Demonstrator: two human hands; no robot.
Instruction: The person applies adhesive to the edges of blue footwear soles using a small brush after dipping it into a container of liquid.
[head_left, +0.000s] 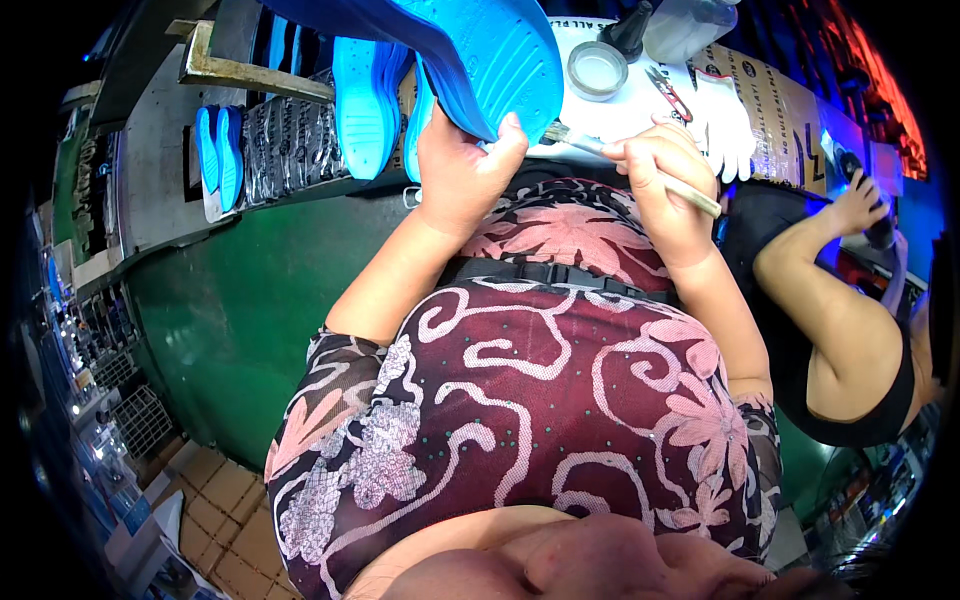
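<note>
we see the left hand (pixel 462 165) pinching the near end of a blue shoe sole (pixel 505 65), its thumb laid on the dimpled upper face and its other fingers tucked behind, where we cannot make them out. the sole is raised in front of the body, tilted, and runs out past the upper edge of our view. to its right, the right hand (pixel 672 180) pinches a brush (pixel 592 143) between thumb and fingertips, the pale handle slanting back under the palm. the bristles sit at the sole's lower right edge; we cannot tell whether they touch it. beyond the hands, on the white top of the bench (pixel 628 112), we find a round container (pixel 597 70), a dark cone-tipped bottle (pixel 627 33), a clear bottle (pixel 690 28), red-handled snips (pixel 670 96) and white gloves (pixel 728 128). left of the raised sole we see more blue soles (pixel 362 115), then black wrapped packs (pixel 290 150) and a small-looking blue pair (pixel 228 160). far right, a co-worker's hand (pixel 860 205) grips a dark object (pixel 880 232) we cannot identify.
</note>
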